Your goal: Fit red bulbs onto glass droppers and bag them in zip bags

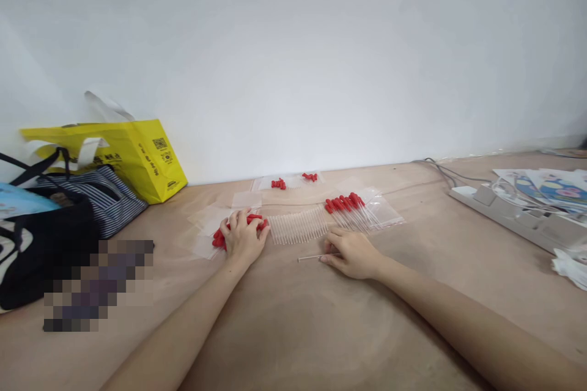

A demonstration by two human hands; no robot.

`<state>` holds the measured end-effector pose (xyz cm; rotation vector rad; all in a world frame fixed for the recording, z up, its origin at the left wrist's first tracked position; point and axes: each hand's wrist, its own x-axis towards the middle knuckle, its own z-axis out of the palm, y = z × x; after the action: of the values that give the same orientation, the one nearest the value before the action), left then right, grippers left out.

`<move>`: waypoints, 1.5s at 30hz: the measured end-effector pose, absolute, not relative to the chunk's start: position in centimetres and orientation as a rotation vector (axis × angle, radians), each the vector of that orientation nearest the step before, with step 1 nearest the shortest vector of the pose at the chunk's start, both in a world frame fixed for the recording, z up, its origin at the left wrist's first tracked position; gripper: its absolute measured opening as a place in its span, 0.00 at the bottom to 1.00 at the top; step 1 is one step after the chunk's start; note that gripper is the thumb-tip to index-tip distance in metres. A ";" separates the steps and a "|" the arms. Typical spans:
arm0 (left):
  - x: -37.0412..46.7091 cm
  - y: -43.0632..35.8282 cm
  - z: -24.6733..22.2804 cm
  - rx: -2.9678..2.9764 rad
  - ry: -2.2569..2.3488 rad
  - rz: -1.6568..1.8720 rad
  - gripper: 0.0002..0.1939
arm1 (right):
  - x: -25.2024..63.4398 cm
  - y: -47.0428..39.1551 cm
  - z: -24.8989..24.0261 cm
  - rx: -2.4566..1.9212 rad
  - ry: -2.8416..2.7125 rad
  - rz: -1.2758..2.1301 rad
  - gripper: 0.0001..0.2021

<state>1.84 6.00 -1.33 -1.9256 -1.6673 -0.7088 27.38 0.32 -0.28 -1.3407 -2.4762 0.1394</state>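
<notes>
My left hand [242, 237] rests over a pile of small red rubber bulbs [218, 239], with thumb and forefinger closed about one at the pile's right side. Between the fingertips of my right hand [351, 253] is a thin clear dropper tube [309, 258], lying level and pointing left. A row of similar bare clear tubes [297, 226] lies side by side between the hands. Just beyond my right hand, several droppers with red bulbs fitted [346, 203] lie together on a clear plastic bag [387, 214].
More red bulbs [278, 184] lie on plastic by the wall. A yellow bag [156, 159], a striped pouch [110, 198] and a black bag [68, 250] stand left, near a pixelated object [98, 286]. A white power strip [504, 217] and printed sheets [559, 186] are right.
</notes>
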 end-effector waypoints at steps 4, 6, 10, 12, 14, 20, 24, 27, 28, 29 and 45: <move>1.9 6.2 -1.3 -1.912 -1.704 -0.704 0.09 | 26.8 0.6 -0.6 -1.401 -2.443 0.215 0.08; 1.9 5.9 -1.1 -1.902 -1.680 -0.754 0.08 | 26.6 0.7 -0.7 -1.421 -2.430 0.238 0.07; 2.1 3.7 -0.6 -1.952 -1.560 -0.960 0.09 | 26.7 0.7 -1.0 -1.376 -2.414 0.153 0.05; 2.3 2.0 -0.4 -2.148 -1.444 -0.997 0.08 | 27.1 0.8 -1.2 -1.341 -2.391 0.092 0.05; 2.7 0.5 -0.3 -2.419 -1.294 -0.911 0.07 | 27.6 1.0 -1.5 -1.323 -2.341 0.079 0.04; 3.7 -0.8 -0.4 -2.658 -1.255 -0.737 0.08 | 28.3 1.4 -2.2 -1.238 -2.206 0.266 0.04; 3.9 -0.2 -0.8 -2.747 -1.229 -0.670 0.09 | 27.9 1.2 -2.4 -1.122 -2.260 0.265 0.05; 4.1 0.1 -0.9 -2.731 -1.240 -0.705 0.07 | 27.7 1.0 -2.4 -1.055 -2.353 0.203 0.10; 4.2 0.1 -0.9 -2.717 -1.247 -0.729 0.07 | 27.7 0.9 -2.4 -1.048 -2.378 0.176 0.12; 4.3 0.1 -0.9 -2.704 -1.259 -0.752 0.07 | 27.6 0.8 -2.4 -1.046 -2.395 0.154 0.14; 4.5 0.2 -1.0 -2.671 -1.311 -0.889 0.06 | 25.6 -0.3 -2.2 -0.958 -2.271 0.253 0.15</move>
<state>4.54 0.22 -1.01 -2.6713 -1.3105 -0.8887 25.59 -0.31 -2.24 -0.9579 -2.2710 0.2534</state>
